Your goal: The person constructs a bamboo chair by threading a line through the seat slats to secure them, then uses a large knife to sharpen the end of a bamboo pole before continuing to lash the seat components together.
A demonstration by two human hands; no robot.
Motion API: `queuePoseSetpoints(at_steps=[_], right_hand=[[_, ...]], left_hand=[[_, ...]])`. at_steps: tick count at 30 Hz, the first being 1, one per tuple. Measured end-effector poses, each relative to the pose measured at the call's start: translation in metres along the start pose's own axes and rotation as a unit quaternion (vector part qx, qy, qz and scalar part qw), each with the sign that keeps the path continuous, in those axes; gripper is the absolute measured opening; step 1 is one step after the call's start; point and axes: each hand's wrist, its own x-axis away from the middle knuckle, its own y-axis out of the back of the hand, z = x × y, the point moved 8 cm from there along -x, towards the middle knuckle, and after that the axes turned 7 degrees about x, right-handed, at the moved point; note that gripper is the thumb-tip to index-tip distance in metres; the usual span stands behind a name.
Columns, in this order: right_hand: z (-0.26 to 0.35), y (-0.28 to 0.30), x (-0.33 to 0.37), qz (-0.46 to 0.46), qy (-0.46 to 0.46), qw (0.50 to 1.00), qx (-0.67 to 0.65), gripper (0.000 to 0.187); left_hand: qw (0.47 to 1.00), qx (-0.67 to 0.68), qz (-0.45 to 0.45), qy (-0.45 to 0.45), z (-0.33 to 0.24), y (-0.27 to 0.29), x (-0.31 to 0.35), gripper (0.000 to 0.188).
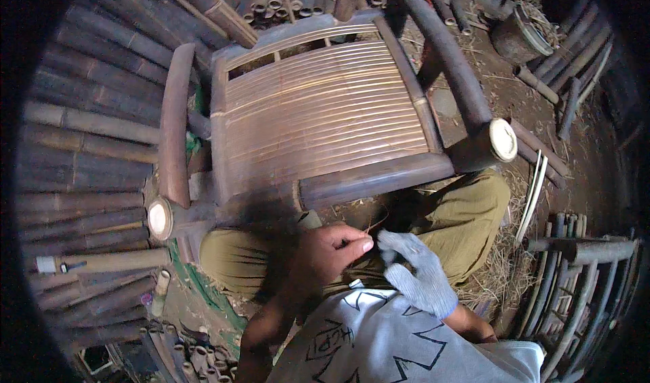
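Note:
My bare left hand [335, 251] is closed in a pinch over my lap, thumb against the fingertips. A thin brown strand [378, 226] shows at those fingertips; its other end cannot be made out. Close by on the right, my right hand [421, 271] wears a grey knit glove, with its thumb and fingers apart and nothing seen between them. Its fingertips are slightly blurred. Just beyond my hands stands a bamboo chair [376, 178], with a seat of narrow slats [325, 112] and thick dark armrests [450, 61]. The chair's front rail is nearest my hands.
Dark bamboo poles [88, 119] line the left side. A bucket [518, 37] stands at the far right. Two pale strips [532, 197] lie right of my knee, near a bamboo rack [586, 251]. Straw and green cloth [213, 298] lie on the ground.

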Motion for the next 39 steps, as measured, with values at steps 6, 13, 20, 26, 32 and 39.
queuePoseSetpoints(at_steps=[6,13,20,26,32,39], right_hand=[[-0.033,-0.035,-0.019,-0.009,-0.115,0.965,-0.237,0.024],[-0.019,-0.017,-0.041,-0.046,0.105,0.993,-0.003,0.024],[-0.002,-0.022,-0.043,-0.010,0.133,0.989,0.068,0.026],[-0.024,-0.015,-0.048,-0.036,0.050,0.996,-0.070,0.019],[-0.031,-0.001,-0.056,-0.072,0.008,0.996,-0.054,0.018],[-0.011,-0.022,-0.045,0.021,0.054,0.995,0.080,0.027]], left_hand=[[0.943,-0.237,-0.112,-0.206,-0.016,-0.023,0.020,0.014],[0.990,-0.081,-0.098,-0.062,0.041,-0.015,0.042,0.016],[0.940,-0.164,-0.125,-0.273,0.052,-0.001,0.068,0.022],[0.834,-0.312,-0.123,-0.438,0.054,-0.005,0.087,0.023],[0.904,-0.317,-0.060,-0.281,0.113,0.006,0.098,0.033],[0.893,-0.402,-0.128,-0.155,0.060,0.031,0.085,0.046]])
